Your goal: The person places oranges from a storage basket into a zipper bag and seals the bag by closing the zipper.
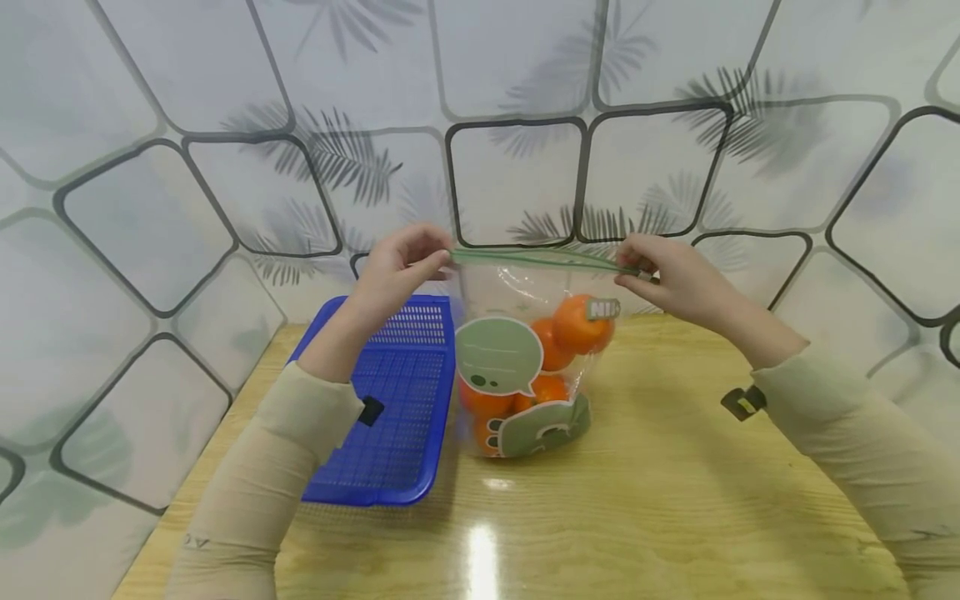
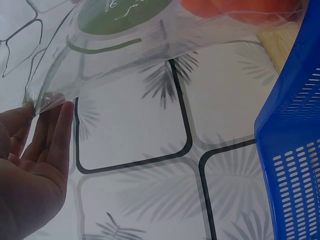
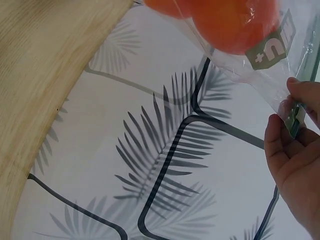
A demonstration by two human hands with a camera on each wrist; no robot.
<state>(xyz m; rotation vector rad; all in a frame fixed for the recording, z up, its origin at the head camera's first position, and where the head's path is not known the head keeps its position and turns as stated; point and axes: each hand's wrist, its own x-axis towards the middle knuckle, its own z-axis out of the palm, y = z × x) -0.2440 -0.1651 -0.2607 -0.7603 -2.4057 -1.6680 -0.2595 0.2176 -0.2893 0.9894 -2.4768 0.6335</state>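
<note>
A clear zip bag (image 1: 517, 287) with green printing stands upright on the wooden table, its green zip strip (image 1: 540, 258) stretched between both hands. Several oranges (image 1: 581, 325) are inside it, some partly hidden behind the printed patches. My left hand (image 1: 408, 262) pinches the top left corner between thumb and fingers; the left wrist view shows that corner of the bag (image 2: 55, 95) at the fingertips. At the opposite top corner, my right hand (image 1: 667, 271) pinches the strip's end, which the right wrist view shows as a green tab (image 3: 294, 117) between thumb and fingers.
A blue plastic basket (image 1: 375, 492) with perforated walls sits on the table left of the bag, partly behind the left forearm. The wooden table (image 1: 675, 500) stretches to the right and front. Behind it hangs a white backdrop (image 1: 517, 183) with dark outlines and leaf prints.
</note>
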